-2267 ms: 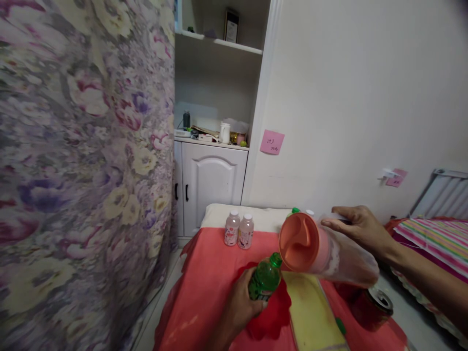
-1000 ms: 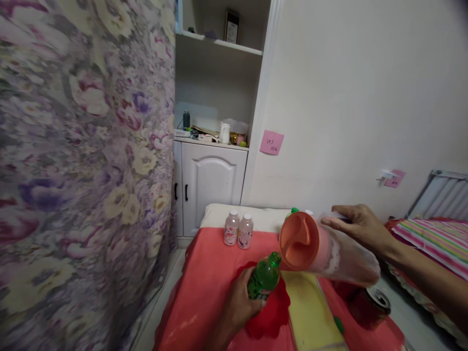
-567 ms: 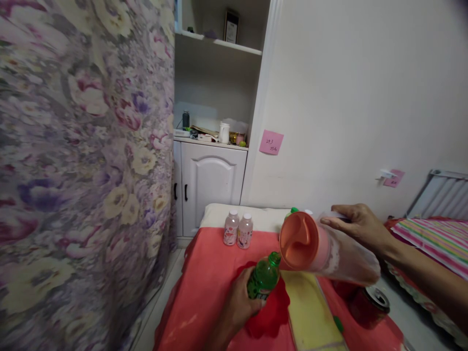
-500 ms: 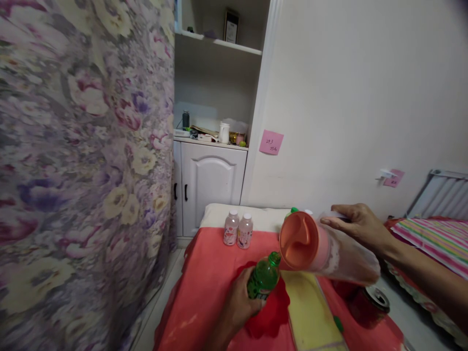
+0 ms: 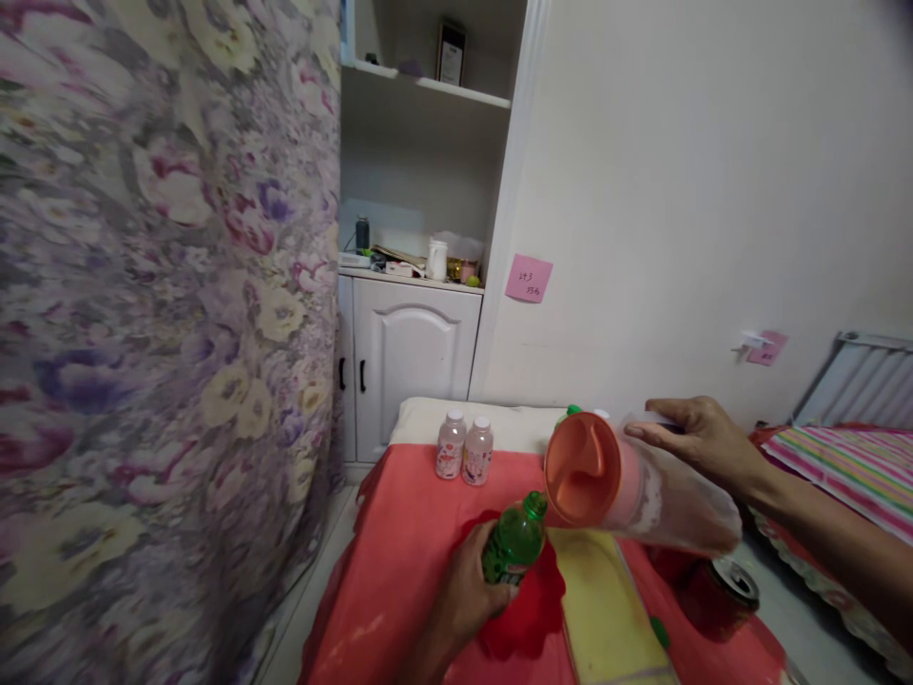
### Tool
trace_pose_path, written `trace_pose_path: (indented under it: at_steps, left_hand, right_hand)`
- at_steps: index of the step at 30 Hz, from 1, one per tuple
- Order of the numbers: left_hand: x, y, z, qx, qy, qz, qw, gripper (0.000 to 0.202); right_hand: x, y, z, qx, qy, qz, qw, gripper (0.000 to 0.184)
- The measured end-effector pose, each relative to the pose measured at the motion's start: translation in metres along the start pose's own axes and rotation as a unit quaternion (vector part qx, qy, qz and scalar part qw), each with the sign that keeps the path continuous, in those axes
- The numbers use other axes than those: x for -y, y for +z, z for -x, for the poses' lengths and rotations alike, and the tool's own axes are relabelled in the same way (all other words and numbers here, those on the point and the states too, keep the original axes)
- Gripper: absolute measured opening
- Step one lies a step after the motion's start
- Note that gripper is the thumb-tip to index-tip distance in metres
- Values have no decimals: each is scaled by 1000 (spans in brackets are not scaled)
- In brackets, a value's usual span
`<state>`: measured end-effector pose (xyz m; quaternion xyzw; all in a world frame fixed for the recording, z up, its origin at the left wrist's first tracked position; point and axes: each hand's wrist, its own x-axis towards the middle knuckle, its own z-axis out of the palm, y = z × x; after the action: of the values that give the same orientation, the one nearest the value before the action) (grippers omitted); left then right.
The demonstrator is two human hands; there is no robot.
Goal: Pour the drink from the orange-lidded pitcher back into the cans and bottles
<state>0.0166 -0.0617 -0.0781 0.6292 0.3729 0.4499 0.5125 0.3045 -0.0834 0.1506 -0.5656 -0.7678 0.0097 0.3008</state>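
My left hand (image 5: 475, 580) is wrapped round a green plastic bottle (image 5: 514, 540), uncapped and leaning to the right. Beneath the bottle lies a red scalloped dish (image 5: 528, 618). My right hand (image 5: 703, 433) grips the handle of a clear pitcher (image 5: 689, 514) with an orange-pink top (image 5: 583, 468). The pitcher is tipped nearly onto its side, its top facing left beside the bottle's mouth. Brownish liquid with some foam shows inside it. Whether any liquid is flowing between the two, I cannot tell.
Two small clear bottles with white caps (image 5: 463, 452) stand at the back of the red-covered table (image 5: 399, 542). A yellow board (image 5: 606, 599), an opened dark red can (image 5: 720, 599) and a green cap (image 5: 660, 632) are at the right. A floral curtain (image 5: 171, 333) hangs at left.
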Motion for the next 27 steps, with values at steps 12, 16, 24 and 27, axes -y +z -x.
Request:
trace_pose_path:
  at_steps: [12, 16, 24, 27]
  left_hand:
    - [8, 0, -1, 6, -2, 23, 1000, 67]
    - [8, 0, -1, 10, 1, 36, 999, 66]
    - [9, 0, -1, 8, -2, 11, 1000, 69]
    - [10, 0, -1, 5, 1, 13, 1000, 69]
  right_hand:
    - [-1, 0, 0, 6, 1, -11, 1000, 54]
    - [-1, 0, 0, 9, 6, -6, 1000, 52]
    - [3, -2, 0, 10, 12, -10, 1000, 52]
    - [2, -1, 0, 8, 13, -12, 1000, 53]
